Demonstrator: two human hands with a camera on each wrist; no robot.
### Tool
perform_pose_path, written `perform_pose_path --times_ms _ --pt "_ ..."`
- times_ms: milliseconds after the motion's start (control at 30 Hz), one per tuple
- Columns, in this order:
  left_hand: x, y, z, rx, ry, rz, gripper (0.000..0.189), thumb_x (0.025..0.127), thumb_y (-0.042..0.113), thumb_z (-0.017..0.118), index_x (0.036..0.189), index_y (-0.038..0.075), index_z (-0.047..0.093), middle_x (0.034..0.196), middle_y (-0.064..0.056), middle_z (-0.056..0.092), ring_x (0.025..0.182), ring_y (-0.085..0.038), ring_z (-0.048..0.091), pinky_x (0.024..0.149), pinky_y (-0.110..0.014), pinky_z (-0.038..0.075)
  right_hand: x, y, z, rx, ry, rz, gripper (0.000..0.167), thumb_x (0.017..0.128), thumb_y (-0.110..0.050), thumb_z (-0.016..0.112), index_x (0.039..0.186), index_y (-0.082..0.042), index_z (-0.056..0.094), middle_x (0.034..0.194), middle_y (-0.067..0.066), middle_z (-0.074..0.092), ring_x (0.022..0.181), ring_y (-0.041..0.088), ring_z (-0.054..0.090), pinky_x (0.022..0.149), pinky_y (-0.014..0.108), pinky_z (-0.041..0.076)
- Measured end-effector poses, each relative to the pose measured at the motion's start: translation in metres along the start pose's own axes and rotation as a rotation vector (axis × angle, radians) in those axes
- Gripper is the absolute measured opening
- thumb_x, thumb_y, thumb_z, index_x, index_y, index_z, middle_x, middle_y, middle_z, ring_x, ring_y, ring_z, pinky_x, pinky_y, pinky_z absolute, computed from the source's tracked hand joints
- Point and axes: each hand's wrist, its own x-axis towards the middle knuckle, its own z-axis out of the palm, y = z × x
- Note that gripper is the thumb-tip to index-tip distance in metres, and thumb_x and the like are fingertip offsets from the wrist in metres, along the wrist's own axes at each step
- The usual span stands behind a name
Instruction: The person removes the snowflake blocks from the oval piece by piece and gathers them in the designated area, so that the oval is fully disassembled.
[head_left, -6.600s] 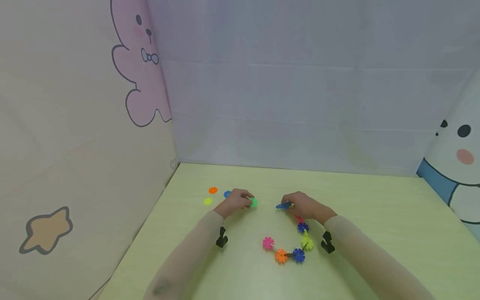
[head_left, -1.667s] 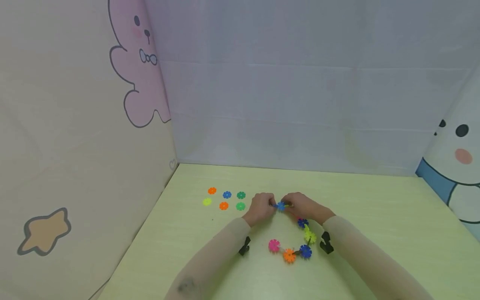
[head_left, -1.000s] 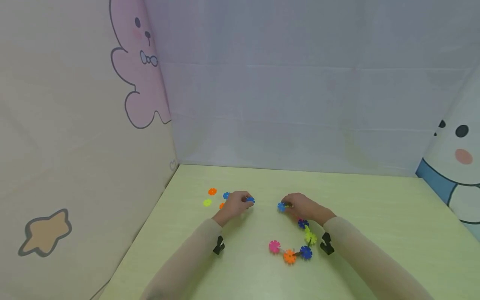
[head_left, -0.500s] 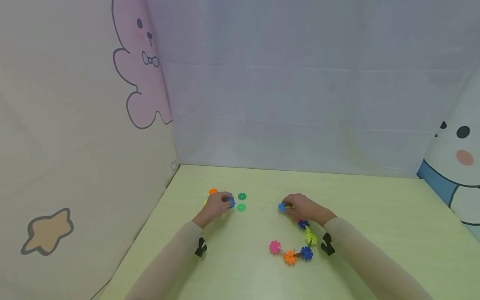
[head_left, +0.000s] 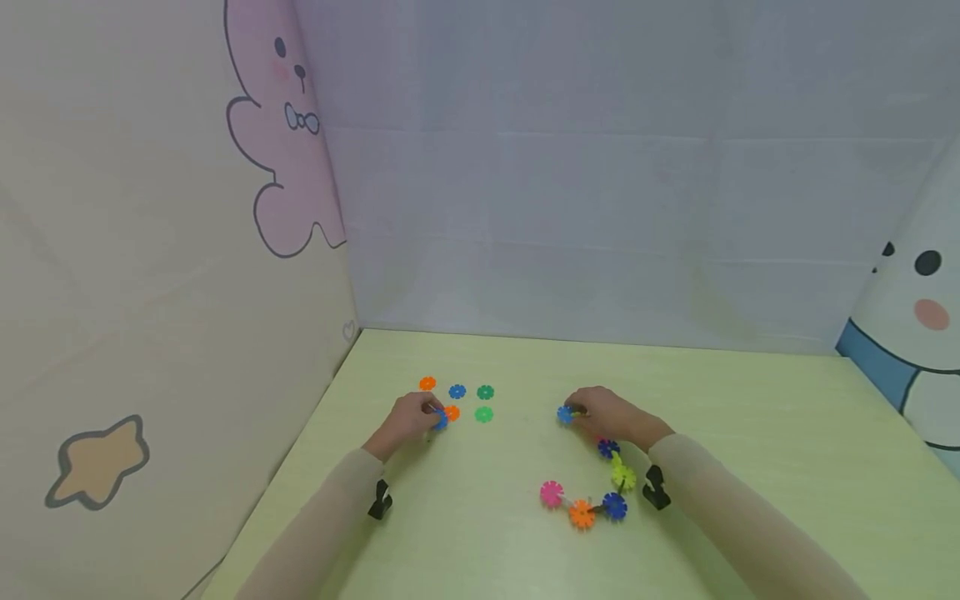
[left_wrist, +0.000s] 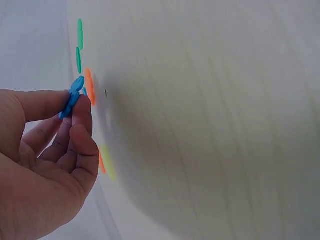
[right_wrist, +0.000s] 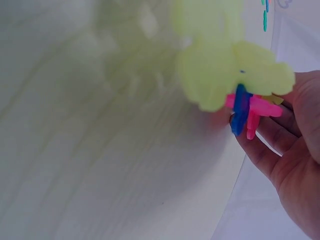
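Observation:
My left hand [head_left: 408,419] pinches a blue snowflake disc [left_wrist: 74,97] between thumb and fingertips. In the head view it is low over the left of the table, close beside a flat orange disc [head_left: 452,412]. At the right, my right hand [head_left: 606,411] holds the upper end of a curved chain of linked snowflake discs. A light blue disc [head_left: 565,414] sticks out from its fingertips. The chain curves down through a dark blue disc [head_left: 608,448], a yellow disc [head_left: 623,477], another dark blue one and an orange disc [head_left: 582,514] to a pink disc [head_left: 552,493]. Fingers hide part of the held end.
Loose discs lie flat at the table's left: an orange one [head_left: 427,383], a blue one [head_left: 457,391], a dark green one [head_left: 485,392] and a light green one [head_left: 483,414]. The left hand hides a yellow disc [left_wrist: 108,162] from the head view. Cloth walls border the table [head_left: 712,383].
Since the two hands met at the chain's end, my left hand has moved away leftward with a blue disc, past the green discs. My right hand has stayed in place, holding the chain.

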Motion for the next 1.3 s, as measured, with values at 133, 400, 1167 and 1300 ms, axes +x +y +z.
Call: perform_pose_path --times_ms 133,400,1167,1300 --pt "0.001 -0.005 -0.002 0.002 -0.014 -0.017 0.009 0.086 0.008 0.065 0.093 0.006 0.068 0.085 -0.003 0.061 0.080 -0.019 0.054 0.072 -0.033 0.048 0.001 -0.001 -0.001 -0.004 -0.008 0.026 0.021 0.090 -0.009 0.063 0.111 -0.003 0.065 0.104 0.006 0.064 0.095 0.023 0.059 0.084 0.042 0.048" --pt "-0.002 -0.008 -0.006 0.034 -0.027 -0.033 0.009 0.087 0.008 0.066 0.094 0.005 0.069 0.088 -0.004 0.063 0.080 -0.019 0.055 0.074 -0.033 0.050 0.002 -0.003 -0.002 -0.017 -0.011 0.034 0.023 0.090 -0.010 0.063 0.112 -0.003 0.065 0.105 0.006 0.064 0.095 0.022 0.060 0.085 0.041 0.048" --pt "0.002 0.006 -0.009 0.008 0.037 0.029 0.010 0.084 0.005 0.067 0.094 0.001 0.067 0.085 -0.003 0.063 0.078 -0.018 0.057 0.072 -0.032 0.051 0.004 0.000 0.002 -0.021 -0.012 0.045 0.024 0.090 -0.011 0.063 0.113 -0.003 0.064 0.106 0.005 0.064 0.096 0.020 0.059 0.086 0.041 0.048" --pt "0.007 0.019 -0.004 -0.024 0.025 0.067 0.009 0.084 0.004 0.067 0.093 0.001 0.068 0.083 -0.002 0.063 0.078 -0.017 0.058 0.071 -0.031 0.051 0.004 -0.002 0.001 -0.025 -0.019 0.049 0.025 0.091 -0.011 0.063 0.114 -0.003 0.063 0.106 0.005 0.064 0.095 0.020 0.059 0.085 0.040 0.048"
